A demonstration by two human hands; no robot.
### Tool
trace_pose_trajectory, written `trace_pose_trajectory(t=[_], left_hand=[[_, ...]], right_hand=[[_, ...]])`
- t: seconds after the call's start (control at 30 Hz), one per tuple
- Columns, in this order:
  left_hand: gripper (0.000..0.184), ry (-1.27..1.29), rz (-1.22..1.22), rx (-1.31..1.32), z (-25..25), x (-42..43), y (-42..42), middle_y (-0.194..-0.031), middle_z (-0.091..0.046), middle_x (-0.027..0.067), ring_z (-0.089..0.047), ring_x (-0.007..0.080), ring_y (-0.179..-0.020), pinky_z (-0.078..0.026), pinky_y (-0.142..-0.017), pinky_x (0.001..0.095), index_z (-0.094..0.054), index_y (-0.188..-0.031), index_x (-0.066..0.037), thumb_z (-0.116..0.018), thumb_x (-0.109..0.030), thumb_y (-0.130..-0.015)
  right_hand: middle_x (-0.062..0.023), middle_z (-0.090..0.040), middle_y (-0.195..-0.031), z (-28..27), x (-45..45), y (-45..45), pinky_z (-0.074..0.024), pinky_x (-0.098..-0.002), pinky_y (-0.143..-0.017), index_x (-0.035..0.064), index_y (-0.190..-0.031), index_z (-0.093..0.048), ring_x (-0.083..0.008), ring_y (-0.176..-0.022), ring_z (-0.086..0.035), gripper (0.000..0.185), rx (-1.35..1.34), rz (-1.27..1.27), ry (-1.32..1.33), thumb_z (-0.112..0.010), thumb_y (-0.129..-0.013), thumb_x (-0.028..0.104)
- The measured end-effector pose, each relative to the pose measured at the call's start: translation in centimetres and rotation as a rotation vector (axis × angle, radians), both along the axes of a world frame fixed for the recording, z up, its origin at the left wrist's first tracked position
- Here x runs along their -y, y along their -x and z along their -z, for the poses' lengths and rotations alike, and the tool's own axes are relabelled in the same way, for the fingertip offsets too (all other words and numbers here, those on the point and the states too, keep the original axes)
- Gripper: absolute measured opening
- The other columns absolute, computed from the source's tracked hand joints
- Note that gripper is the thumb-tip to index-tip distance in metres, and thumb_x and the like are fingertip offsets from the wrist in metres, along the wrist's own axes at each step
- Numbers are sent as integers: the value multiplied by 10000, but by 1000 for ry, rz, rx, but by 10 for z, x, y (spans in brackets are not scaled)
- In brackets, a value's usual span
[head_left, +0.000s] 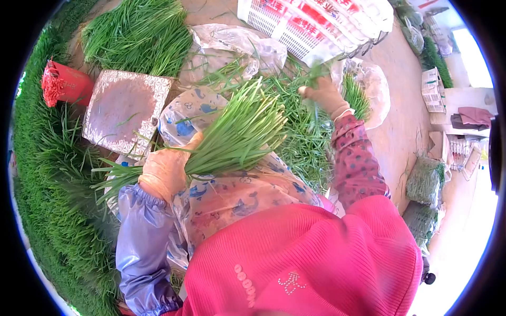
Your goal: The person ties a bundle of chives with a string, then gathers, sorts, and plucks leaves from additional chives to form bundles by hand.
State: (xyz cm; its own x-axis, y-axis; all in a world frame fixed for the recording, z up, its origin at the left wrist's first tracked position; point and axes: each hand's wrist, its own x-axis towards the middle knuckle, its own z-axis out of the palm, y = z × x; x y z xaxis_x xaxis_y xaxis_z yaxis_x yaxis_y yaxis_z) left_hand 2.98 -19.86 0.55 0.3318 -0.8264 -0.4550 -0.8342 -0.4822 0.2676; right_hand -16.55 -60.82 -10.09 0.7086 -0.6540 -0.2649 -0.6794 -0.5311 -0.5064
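Note:
A thick bunch of long green stalks (237,126) lies across my lap, its pale cut ends toward the upper right. My left hand (167,167), in an orange glove, is wrapped round the leafy part of this bunch. To the right, my gloved right hand (324,95) is raised over loose green trimmings (308,142) on the floor. Some blurred green bits are at its fingers; what exactly they hold is too smeared to tell. A patterned plastic apron (226,197) covers my lap beneath the bunch.
A white crate (287,37) stands at the top. A large pile of greens (137,37), a square patterned stool (124,110) and a red container with ties (71,84) are on the left. Plastic bags (232,50) lie ahead; bundled greens (421,181) are at right.

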Motion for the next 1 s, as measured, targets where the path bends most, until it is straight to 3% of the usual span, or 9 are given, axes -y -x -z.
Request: trace_pose_trajectory(t=[0.07, 0.13, 0.3, 0.37, 0.43, 0.6, 0.8, 0.9, 1.0], left_hand=[[747, 15, 4, 37, 0, 1, 2, -933, -667, 182, -645, 390, -827, -502, -743, 475, -356, -1462, -279, -608, -162, -768], [753, 44, 11, 67, 3, 2, 4, -941, -665, 179, -647, 383, -819, -504, -738, 466, -352, -1464, -286, -602, -138, -769], [802, 109, 42, 267, -2, 6, 12, -866, -651, 144, -663, 317, -745, -525, -667, 414, -338, -1472, -295, -602, -58, -753], [838, 11, 96, 621, -6, 6, 18, -731, -587, 85, -650, 243, -651, -528, -585, 371, -323, -1479, -304, -600, -16, -742], [846, 34, 159, 745, -1, 4, 20, -707, -557, 63, -633, 215, -620, -520, -553, 355, -321, -1480, -307, -605, -12, -739], [838, 75, 242, 847, 8, 4, 26, -674, -501, 33, -575, 172, -544, -488, -485, 328, -316, -1478, -318, -592, -7, -751], [801, 60, 275, 979, 3, 0, 35, -649, -436, 4, -513, 138, -518, -454, -460, 297, -322, -1468, -337, -561, -11, -777], [801, 82, 273, 959, 5, -6, 35, -654, -431, 10, -491, 137, -516, -441, -454, 303, -327, -1466, -342, -556, -1, -778], [788, 91, 320, 1021, 7, -6, 34, -673, -433, 22, -473, 138, -528, -420, -452, 309, -328, -1467, -338, -551, -5, -788]], right_hand=[[-184, -525, -1304, -44, -45, -19, -409, -354, -1004, 26, -1313, -503, -286, -1235, -483, 661, 83, -300, 6, -740, -781, 339], [-192, -588, -1246, -55, -77, -37, -414, -364, -989, 56, -1313, -527, -305, -1170, -550, 732, 178, -397, -51, -768, -726, 420], [-124, -694, -1015, -43, -125, -56, -478, -341, -866, 68, -1194, -629, -234, -937, -640, 448, 361, -196, -563, -714, -788, 237], [-104, -711, -943, -32, -127, -52, -499, -330, -811, 71, -1153, -656, -210, -843, -658, 367, 353, -73, -677, -689, -805, 182], [-91, -716, -890, -28, -130, -44, -513, -324, -731, 92, -1108, -678, -207, -746, -666, 293, 360, -92, -441, -666, -826, 173], [-183, -652, -837, -35, -136, -32, -501, -466, -681, 128, -1058, -616, -387, -797, -630, 248, 193, -315, 140, -619, -863, 281], [-216, -645, -851, 17, -75, -9, -495, -478, -723, 116, -1034, -603, -417, -823, -621, 207, -8, -15, 162, -567, -841, 180], [-222, -656, -962, 25, -28, 18, -493, -461, -776, 96, -1058, -618, -419, -891, -620, 249, -67, 143, 4, -570, -862, 242], [-188, -654, -1101, -12, -23, 18, -489, -419, -853, 66, -1081, -648, -361, -991, -624, 359, -104, 114, 266, -571, -896, 364]])
